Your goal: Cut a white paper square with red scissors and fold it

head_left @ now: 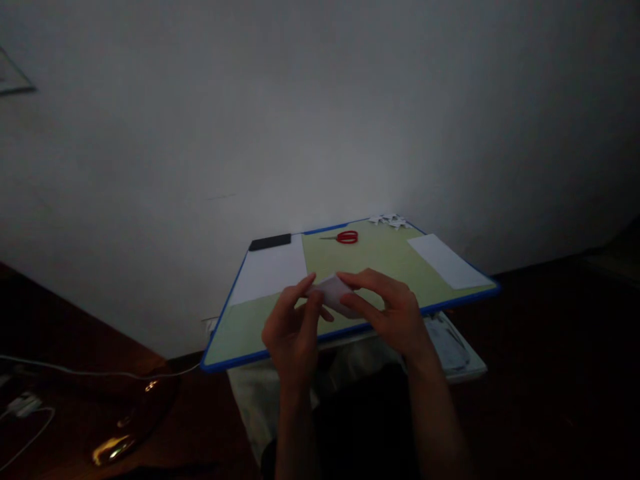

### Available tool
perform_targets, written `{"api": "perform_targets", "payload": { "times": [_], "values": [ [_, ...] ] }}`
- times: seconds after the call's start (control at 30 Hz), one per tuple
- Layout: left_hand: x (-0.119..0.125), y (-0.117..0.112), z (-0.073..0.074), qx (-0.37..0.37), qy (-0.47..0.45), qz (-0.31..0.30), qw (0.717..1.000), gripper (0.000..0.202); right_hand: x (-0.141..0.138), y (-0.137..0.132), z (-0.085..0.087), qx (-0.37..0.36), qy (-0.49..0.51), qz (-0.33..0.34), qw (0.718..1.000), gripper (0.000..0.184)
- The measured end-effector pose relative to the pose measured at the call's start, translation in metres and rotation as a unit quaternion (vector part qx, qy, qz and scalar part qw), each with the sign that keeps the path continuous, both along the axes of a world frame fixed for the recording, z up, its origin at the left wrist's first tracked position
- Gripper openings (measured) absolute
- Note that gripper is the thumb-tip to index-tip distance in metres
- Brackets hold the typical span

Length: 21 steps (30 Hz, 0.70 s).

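Between my two hands, above the near edge of the table, is a small folded piece of white paper [334,292]. My left hand [295,323] pinches its left side with thumb and fingers. On the right side, the thumb and forefinger of my right hand [393,307] grip the paper. Beyond my hands, a pair of scissors [346,237] with red handles lies on the pale green tabletop [370,257], its blades pointing left. At the far right corner rests a pile of small white paper pieces [391,221].
White paper [273,270] lies at the left of the blue-edged table, with a dark flat object [270,242] at its back edge. Another white sheet [450,261] lies at the right. A wall stands behind; a white cable [100,372] runs on the left.
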State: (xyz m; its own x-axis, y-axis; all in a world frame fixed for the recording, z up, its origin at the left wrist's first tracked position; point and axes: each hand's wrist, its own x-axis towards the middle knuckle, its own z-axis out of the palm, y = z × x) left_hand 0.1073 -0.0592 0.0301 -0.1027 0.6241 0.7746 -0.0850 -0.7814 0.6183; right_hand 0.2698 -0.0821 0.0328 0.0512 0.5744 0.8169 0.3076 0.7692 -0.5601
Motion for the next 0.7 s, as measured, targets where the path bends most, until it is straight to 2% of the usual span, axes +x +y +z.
{"api": "perform_targets", "payload": {
  "times": [0.13, 0.27, 0.5, 0.6, 0.7],
  "values": [
    [-0.003, -0.001, 0.0, 0.043, 0.068, 0.013, 0.997, 0.042, -0.002, -0.002, 0.002, 0.044, 0.02, -0.019, 0.999, 0.043],
    [-0.003, -0.002, 0.001, 0.068, 0.071, 0.019, 0.995, 0.037, 0.0, -0.002, 0.002, 0.056, 0.015, -0.024, 0.998, 0.041],
    [-0.008, -0.001, 0.001, 0.057, 0.087, 0.005, 0.995, 0.028, 0.003, -0.006, 0.002, 0.064, -0.035, 0.001, 0.997, 0.04],
    [-0.009, 0.0, 0.002, 0.069, 0.064, -0.007, 0.996, 0.017, 0.003, -0.009, 0.004, 0.053, -0.017, 0.012, 0.998, 0.043],
    [-0.01, 0.002, 0.002, 0.042, 0.004, -0.045, 0.998, 0.014, 0.007, -0.01, 0.006, 0.047, 0.013, 0.013, 0.999, 0.039]
  ]
}}
